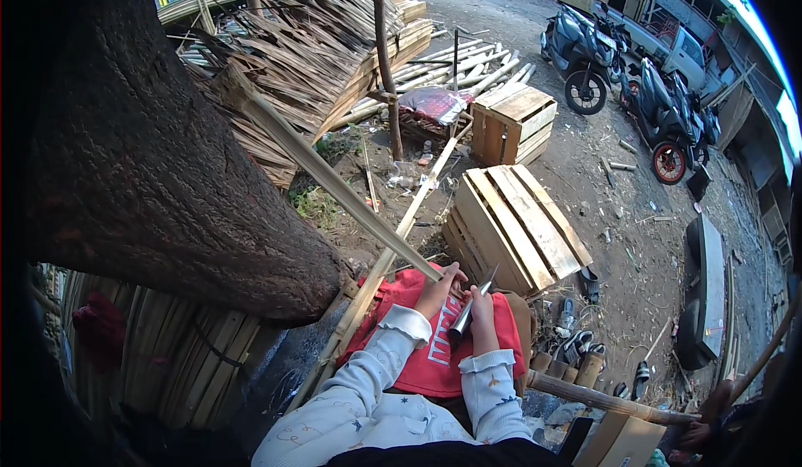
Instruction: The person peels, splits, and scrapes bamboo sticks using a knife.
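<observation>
My left hand is closed around the near end of a long, flat bamboo strip. The strip slants up and away to the far left, in front of the tree trunk. In my right hand is a knife with a shiny, tube-like metal handle; its pointed blade angles up and away, just right of my left hand. Both hands are close together above a red cloth with white lettering, spread over my lap. The fingers partly hide the knife's middle and the strip's near end.
A thick tree trunk rises at left, beside bundled slats. A pale pole slants past my left side. Slatted wooden crates stand ahead. Stacked dry leaf panels lie beyond; motorcycles are parked far right.
</observation>
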Tool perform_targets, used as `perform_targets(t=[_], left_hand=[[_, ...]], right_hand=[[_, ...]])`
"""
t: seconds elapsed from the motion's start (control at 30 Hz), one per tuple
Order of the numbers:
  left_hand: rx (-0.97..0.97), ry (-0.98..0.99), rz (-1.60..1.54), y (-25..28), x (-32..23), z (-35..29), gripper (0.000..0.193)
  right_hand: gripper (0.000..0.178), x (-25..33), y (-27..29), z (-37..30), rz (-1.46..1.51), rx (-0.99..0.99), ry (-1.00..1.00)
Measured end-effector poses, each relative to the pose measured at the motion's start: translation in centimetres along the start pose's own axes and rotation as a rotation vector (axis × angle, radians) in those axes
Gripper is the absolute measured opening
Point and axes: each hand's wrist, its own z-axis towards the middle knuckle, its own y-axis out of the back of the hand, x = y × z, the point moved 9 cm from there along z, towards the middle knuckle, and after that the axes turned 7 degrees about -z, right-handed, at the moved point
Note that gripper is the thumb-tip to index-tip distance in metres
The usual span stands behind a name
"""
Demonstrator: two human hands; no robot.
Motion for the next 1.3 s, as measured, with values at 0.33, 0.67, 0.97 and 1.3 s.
perform_targets(t=[0.33, 0.67, 0.97, 1.3], left_hand=[[-0.009, 0.02, -0.017, 0.0, 0.0, -0.3, 0.045], [0.029, -0.027, 0.01, -0.2, 0.1, 0.0, 0.045], [0.006, -0.022, 0.001, -0.1, 0.2, 0.1, 0.044], [0.068, -0.079, 0.053, -0.1, 0.1, 0.2, 0.038]], right_hand=[[0.02, -0.5, 0.1, 0.6, 0.008, 0.0, 0.019], [0.02, -0.8, 0.1, 0.6, -0.038, 0.007, 0.005], [0.02, -0.4, 0.3, 0.5, -0.123, -0.012, 0.017], [0.019, -1.0, 0.3, 0.8, -0.102, -0.056, 0.029]])
